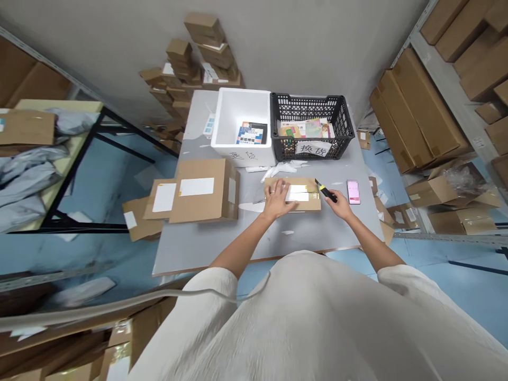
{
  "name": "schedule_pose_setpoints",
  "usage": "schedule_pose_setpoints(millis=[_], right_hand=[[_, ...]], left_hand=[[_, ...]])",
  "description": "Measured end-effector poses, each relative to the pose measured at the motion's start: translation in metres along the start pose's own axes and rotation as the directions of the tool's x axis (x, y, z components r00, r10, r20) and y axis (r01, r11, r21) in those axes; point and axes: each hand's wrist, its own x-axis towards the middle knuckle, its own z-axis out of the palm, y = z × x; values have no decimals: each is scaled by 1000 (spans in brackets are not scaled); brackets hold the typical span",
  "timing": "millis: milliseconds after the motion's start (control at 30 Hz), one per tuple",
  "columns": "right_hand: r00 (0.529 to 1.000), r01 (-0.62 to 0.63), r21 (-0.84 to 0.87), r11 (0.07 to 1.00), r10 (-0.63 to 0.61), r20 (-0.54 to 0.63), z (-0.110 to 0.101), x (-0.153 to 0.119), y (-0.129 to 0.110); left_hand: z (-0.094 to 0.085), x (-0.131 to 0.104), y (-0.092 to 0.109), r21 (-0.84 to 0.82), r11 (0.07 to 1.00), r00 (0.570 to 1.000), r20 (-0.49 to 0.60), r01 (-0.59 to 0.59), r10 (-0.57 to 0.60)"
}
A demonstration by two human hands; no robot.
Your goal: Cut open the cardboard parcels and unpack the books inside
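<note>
A small cardboard box (313,203) with a white label lies on the grey table in front of me. My left hand (276,201) rests on its left part with the fingers spread over the top. At the box's right end, my right hand (339,205) grips a black and yellow utility knife (327,191). The blade points up and left, at the box's upper right corner; whether it touches the cardboard I cannot tell. A phone (353,192) with a lit pink screen lies just right of my right hand.
Behind the box stand a white foam box (243,114) and a black plastic crate (313,149), both holding books or packets. A larger carton (202,193) sits to the left on the table (190,254). Paper scraps (283,168) lie behind the small box. Shelves with cartons flank both sides.
</note>
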Motion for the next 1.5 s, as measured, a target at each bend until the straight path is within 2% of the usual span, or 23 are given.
schedule_pose_setpoints(millis=[167, 333, 533, 733, 867, 967, 1133, 1233, 1367, 1500], right_hand=[[997, -58, 106, 993, 52, 63, 19, -10, -15], [996, -78, 110, 991, 73, 45, 27, -15, -26], [992, -121, 149, 981, 123, -4, 35, -21, -34], [989, -104, 163, 981, 119, -87, 24, -22, -45], [977, -163, 147, 976, 180, -112, 14, -12, -50], [970, -203, 114, 973, 216, -116, 13, -4, -49], [966, -177, 174, 969, 204, -157, 18, 10, -40], [971, -138, 206, 969, 173, -166, 21, 17, -34], [973, -153, 214, 965, 185, -137, 27, 15, -25], [977, -165, 205, 965, 188, -100, 35, 4, -17]], left_hand=[[-8, -37, -39, 0, 994, 994, 8, 105, -105], [1, -43, -57, -148, 970, 980, 76, 193, -183], [4, -38, -52, -202, 956, 974, 112, 214, -195], [-14, -42, -41, -201, 959, 979, 95, 199, -183], [-22, -40, -40, -195, 954, 968, 159, 226, -196], [-22, -34, -44, -192, 952, 957, 217, 237, -195], [-20, -10, -53, -228, 941, 954, 221, 251, -201], [-18, 5, -55, -278, 913, 951, 173, 298, -257], [-4, 9, -56, -373, 876, 948, 36, 307, -317], [15, 0, -59, -381, 881, 958, 62, 281, -279]])
